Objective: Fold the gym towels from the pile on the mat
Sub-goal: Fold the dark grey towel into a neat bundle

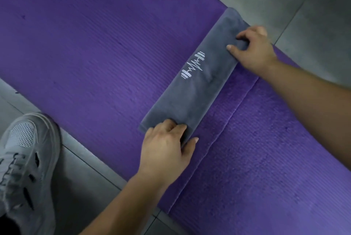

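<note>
Folded grey gym towel [193, 92] lies diagonally on purple mat [95, 44], centre-right. Left hand [167, 151] grip pinches lower end; right hand [254, 48] grip holds upper end.

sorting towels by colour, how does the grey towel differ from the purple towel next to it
The grey towel is folded into a narrow strip; the purple towel lies spread flat. The grey towel carries a white barbell logo; the purple towel shows none. The left hand and right hand grip the grey towel's ends, not the purple towel. Both lie on the mat.
</note>
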### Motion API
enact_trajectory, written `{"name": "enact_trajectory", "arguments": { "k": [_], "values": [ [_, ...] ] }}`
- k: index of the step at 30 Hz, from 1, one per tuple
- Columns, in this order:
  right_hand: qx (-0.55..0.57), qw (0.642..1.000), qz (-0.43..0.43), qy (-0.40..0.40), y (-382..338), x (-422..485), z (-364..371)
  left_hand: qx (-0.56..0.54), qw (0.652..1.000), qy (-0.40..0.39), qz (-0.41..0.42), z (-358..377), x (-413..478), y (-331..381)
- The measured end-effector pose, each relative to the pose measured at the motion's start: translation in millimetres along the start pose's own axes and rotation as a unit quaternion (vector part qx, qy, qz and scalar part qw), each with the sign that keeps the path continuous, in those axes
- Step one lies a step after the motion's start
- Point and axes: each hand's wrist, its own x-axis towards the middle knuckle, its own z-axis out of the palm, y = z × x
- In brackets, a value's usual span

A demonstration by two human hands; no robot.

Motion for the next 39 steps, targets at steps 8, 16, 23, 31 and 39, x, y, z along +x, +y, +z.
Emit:
{"name": "enact_trajectory", "arguments": {
  "k": [8, 16, 23, 31, 39],
  "values": [
    [-0.137, 0.983, -0.123, 0.003, -60, -38, 28, 0.147, 0.988, -0.024, 0.030, 4, 30, -14],
    [-0.186, 0.958, -0.185, -0.113, -77, -37, 58, 0.211, 0.975, -0.062, 0.001, 11, 27, -28],
    [-0.246, 0.958, -0.109, -0.100, -47, 29, 35, 0.209, 0.975, -0.079, 0.000, 11, 27, -29],
    [-0.163, 0.983, -0.046, -0.072, -52, 34, 25, 0.201, 0.976, -0.081, 0.002, 12, 29, -31],
    [-0.172, 0.976, -0.107, -0.082, -37, -44, 48, 0.190, 0.975, -0.119, -0.009, 6, 33, -29]
  ]
}}
